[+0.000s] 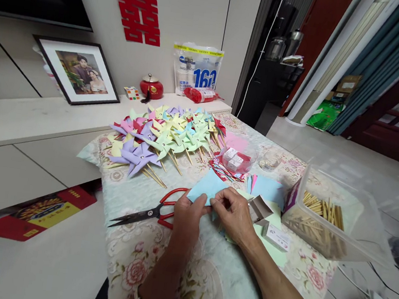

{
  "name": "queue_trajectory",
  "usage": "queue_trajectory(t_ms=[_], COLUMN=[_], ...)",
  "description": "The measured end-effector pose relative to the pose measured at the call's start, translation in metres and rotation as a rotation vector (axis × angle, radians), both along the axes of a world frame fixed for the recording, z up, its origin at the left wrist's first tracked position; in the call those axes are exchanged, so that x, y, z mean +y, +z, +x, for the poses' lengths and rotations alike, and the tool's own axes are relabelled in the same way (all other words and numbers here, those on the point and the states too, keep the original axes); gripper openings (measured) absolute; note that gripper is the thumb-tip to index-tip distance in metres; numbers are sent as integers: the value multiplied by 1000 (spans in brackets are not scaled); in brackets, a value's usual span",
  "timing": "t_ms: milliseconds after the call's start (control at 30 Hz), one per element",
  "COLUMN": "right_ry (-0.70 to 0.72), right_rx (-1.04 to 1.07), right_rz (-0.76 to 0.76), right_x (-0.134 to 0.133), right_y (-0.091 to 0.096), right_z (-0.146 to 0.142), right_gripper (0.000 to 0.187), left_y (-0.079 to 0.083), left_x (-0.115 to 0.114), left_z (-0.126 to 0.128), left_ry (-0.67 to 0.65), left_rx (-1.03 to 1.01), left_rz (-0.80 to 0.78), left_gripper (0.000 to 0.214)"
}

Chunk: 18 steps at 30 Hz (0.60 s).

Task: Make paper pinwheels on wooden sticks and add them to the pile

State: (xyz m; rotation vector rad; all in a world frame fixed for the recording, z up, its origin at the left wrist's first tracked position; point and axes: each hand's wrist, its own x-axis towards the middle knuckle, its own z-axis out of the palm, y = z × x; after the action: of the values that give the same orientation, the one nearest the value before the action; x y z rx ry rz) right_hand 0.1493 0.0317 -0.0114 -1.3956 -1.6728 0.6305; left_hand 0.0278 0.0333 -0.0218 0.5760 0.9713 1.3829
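Observation:
A piece of light blue paper (208, 186) is held up between my two hands over the table. My left hand (191, 212) grips its lower left side, thumb on top. At the paper's lower right edge, the fingers of my right hand (232, 211) are pinched together; whether anything small sits in that pinch is hidden. Red-handled scissors (156, 211) lie beside my left hand, blades pointing left. Just right of my right hand are a small open box (259, 209) and a small white box (276, 236), both resting on pale green paper (267, 249).
Paper pinwheels (172, 133) on sticks are heaped at the back left. A clear round container (237, 160) stands near red paper scraps (224, 170). On the right, a clear plastic bin (314, 228) holds wooden sticks (325, 212). A flowered cloth (235, 291) covers the table.

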Motion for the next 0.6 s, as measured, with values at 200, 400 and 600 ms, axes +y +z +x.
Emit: queue_trajectory(t_ms=[200, 400, 600], right_ry=[-18, -34, -48], right_rx=[8, 2, -11], right_rz=[-17, -13, -13], right_x=[0, 0, 0], right_y=[1, 1, 1], right_z=[0, 0, 0], right_gripper=[16, 16, 16], left_y=[-1, 1, 1], left_x=[0, -1, -1], left_z=[2, 3, 4], left_ry=[17, 2, 4], left_rx=[-6, -1, 23], left_rz=[-12, -13, -16], left_gripper=[32, 36, 37])
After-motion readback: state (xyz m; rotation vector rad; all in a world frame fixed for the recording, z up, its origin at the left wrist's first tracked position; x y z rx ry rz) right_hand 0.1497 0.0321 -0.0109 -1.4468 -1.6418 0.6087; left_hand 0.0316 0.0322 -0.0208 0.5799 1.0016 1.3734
